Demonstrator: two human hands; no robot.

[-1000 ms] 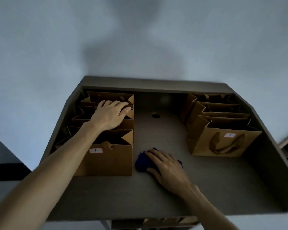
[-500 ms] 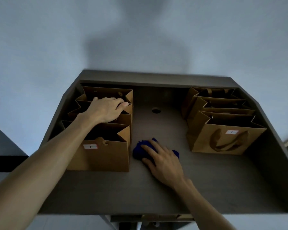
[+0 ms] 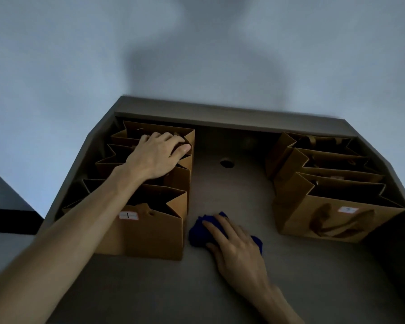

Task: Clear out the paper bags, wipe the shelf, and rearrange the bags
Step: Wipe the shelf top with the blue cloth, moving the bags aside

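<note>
Brown paper bags stand in two rows on a dark grey shelf (image 3: 232, 284). The left row (image 3: 150, 232) runs front to back, its front bag bearing a white label. My left hand (image 3: 158, 156) rests on top of the rear bags of that row, fingers curved over their rims. The right row (image 3: 337, 220) holds three bags, the front one with a ribbon handle and a label. Between the rows lies a blue cloth (image 3: 201, 230), and my right hand (image 3: 234, 246) presses flat on it with straight fingers.
A small round hole (image 3: 227, 163) sits in the shelf floor near the back wall. Raised side walls (image 3: 384, 169) border the shelf left and right. A pale wall rises behind. A dark surface lies lower left.
My right hand has kept the cloth near the front bag of the left row, shifting it slightly. My left hand has stayed on the rear bags. The view has tilted a little.
</note>
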